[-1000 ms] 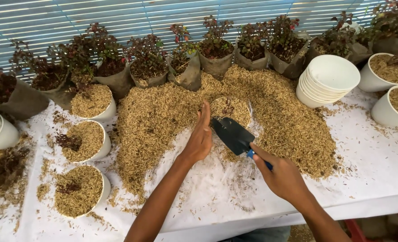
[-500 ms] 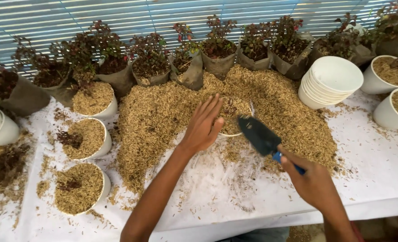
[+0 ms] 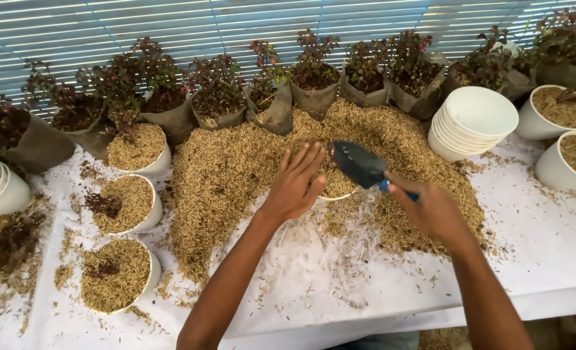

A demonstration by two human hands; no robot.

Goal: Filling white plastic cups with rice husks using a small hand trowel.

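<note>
At the husk heap's (image 3: 236, 168) centre, the left hand (image 3: 294, 185) lies fingers spread on a nearly full pot (image 3: 336, 185) while the right hand (image 3: 431, 207), fingers clamped, holds a trowel (image 3: 359, 165) over it; empty bowls (image 3: 473, 123) wait at two o'clock.

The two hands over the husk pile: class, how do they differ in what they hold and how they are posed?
The left hand is open, fingers spread flat, resting on the filled white pot; the right hand is closed around the blue handle of a dark trowel. The left hand holds nothing; the right hand lifts the trowel above the pot. Both are bare, over the husk pile.
</note>
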